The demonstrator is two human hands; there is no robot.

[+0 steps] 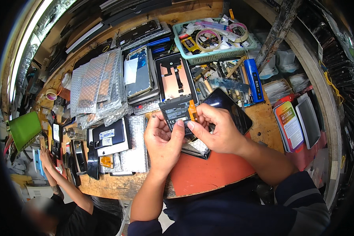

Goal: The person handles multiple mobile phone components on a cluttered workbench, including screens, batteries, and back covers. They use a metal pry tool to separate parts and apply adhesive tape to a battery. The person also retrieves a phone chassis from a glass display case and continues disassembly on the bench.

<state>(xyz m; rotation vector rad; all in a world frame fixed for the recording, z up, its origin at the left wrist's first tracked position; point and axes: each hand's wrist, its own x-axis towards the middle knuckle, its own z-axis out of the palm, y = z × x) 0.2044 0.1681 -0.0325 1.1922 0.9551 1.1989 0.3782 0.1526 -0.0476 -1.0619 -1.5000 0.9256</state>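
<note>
Between my two hands is a flat black phone battery [175, 112] with printed labels and an orange flex strip [192, 110] along its right edge. My left hand [163, 139] grips its lower left side, thumb pressed on the front. My right hand [218, 128] pinches its right side near the orange strip. Under my hands lies a phone part with a silvery surface [198, 147], mostly covered. Just beyond the battery is an opened phone frame with a copper-coloured inside [171, 83]. A dark phone [234, 114] lies partly behind my right hand.
An orange-red mat [212, 175] covers the near edge. Bubble-wrapped panels [92, 84] are stacked left, beside phone frames [139, 76]. A teal basket [216, 58] holds tape and parts. A blue electric screwdriver [253, 80] stands right of loose tools. Another person's hands [47, 159] work at far left.
</note>
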